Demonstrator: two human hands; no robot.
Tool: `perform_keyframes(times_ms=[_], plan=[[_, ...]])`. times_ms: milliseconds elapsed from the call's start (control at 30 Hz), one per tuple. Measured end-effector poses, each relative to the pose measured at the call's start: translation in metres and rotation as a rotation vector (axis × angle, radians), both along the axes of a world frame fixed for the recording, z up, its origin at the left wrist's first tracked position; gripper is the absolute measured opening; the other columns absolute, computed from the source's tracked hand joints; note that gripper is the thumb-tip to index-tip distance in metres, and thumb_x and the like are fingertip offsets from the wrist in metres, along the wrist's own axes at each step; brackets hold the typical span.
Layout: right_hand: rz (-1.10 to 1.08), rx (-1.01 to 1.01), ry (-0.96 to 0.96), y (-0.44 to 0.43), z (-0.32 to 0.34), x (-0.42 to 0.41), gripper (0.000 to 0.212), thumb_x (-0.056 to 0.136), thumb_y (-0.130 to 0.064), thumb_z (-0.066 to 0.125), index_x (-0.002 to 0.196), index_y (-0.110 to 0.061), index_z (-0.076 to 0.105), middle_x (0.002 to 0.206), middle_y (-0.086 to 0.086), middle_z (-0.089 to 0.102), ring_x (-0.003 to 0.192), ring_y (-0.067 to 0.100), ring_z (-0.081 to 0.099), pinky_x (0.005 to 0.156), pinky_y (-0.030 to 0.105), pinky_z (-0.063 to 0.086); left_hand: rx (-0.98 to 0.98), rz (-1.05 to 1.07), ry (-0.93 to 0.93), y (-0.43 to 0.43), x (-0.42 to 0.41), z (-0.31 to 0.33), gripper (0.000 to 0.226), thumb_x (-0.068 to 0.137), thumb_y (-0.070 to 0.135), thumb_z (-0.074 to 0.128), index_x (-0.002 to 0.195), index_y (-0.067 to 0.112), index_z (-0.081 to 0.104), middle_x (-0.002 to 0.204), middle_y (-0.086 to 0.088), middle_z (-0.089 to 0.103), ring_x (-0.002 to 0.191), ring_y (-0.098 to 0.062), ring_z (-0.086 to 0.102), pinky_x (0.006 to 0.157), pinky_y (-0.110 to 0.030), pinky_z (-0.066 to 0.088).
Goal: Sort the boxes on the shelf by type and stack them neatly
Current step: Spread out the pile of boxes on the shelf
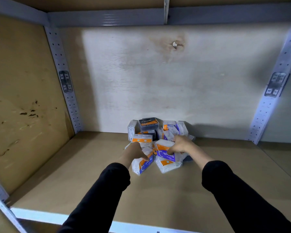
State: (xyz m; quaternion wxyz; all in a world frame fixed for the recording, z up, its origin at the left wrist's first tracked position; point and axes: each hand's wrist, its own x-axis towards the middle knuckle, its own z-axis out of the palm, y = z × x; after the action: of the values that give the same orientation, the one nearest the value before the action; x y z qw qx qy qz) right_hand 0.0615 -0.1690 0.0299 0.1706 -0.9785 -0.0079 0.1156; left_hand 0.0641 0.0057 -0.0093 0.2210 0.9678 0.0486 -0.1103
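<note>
Heap of glossy rectangular plastic boxes (173,129) on a wooden shelf (74,174).
Before the black Charcoal box (148,124), left hand (138,151) grips the Round box (145,164), right hand (181,145) the Smooth box (165,154).

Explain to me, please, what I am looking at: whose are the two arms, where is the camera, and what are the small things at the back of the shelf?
There is no machine here. The two grips are a person's bare hands, and the arms wear black sleeves. The single picture comes from a camera worn on the person's head, which looks forward and down into a shelf bay. On the shelf board, near the back wall, lies a jumbled pile of small boxes, mostly clear with orange and purple labels. A dark box marked Charcoal sits on top at the rear. The left grip curls round a box marked Round. The right grip holds a box marked Smooth. Nothing is stacked neatly yet.
</note>
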Motion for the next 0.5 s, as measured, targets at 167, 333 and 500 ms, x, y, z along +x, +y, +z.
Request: perform_keyframes(times_ms=[167,333,500], plan=[[0.011,-0.066,0.047,0.0036,-0.0039,0.0021,0.045,0.078,-0.027,0.070,0.114,-0.004,0.056,0.105,0.010,0.058,0.086,0.017,0.051,0.049,0.018,0.033,0.009,-0.023,-0.005,0.0011,0.0012,0.0012,0.063,0.075,0.030,0.074,0.127,0.003,0.053,0.129,-0.011,0.058,0.113,-0.024,0.056,0.096,-0.030,0.045],[0.015,-0.021,0.034,0.0074,-0.0072,0.0060,0.044,0.077,-0.026,0.072,0.112,-0.004,0.056,0.122,0.013,0.060,0.096,0.021,0.059,0.064,0.022,0.041,-0.005,-0.042,-0.038,0.0033,0.0043,0.0008,0.061,0.079,0.024,0.071,0.133,0.006,0.048,0.135,-0.010,0.052,0.125,-0.024,0.050,0.102,-0.029,0.041],[-0.005,0.025,0.003,0.0081,-0.0099,0.0074,0.046,0.078,-0.027,0.072,0.113,0.000,0.058,0.119,0.015,0.062,0.097,0.023,0.061,0.052,0.020,0.035,0.027,-0.073,-0.059,0.0039,0.0054,-0.0015,0.057,0.077,0.023,0.073,0.128,0.007,0.054,0.130,-0.010,0.057,0.119,-0.025,0.053,0.099,-0.032,0.044]])
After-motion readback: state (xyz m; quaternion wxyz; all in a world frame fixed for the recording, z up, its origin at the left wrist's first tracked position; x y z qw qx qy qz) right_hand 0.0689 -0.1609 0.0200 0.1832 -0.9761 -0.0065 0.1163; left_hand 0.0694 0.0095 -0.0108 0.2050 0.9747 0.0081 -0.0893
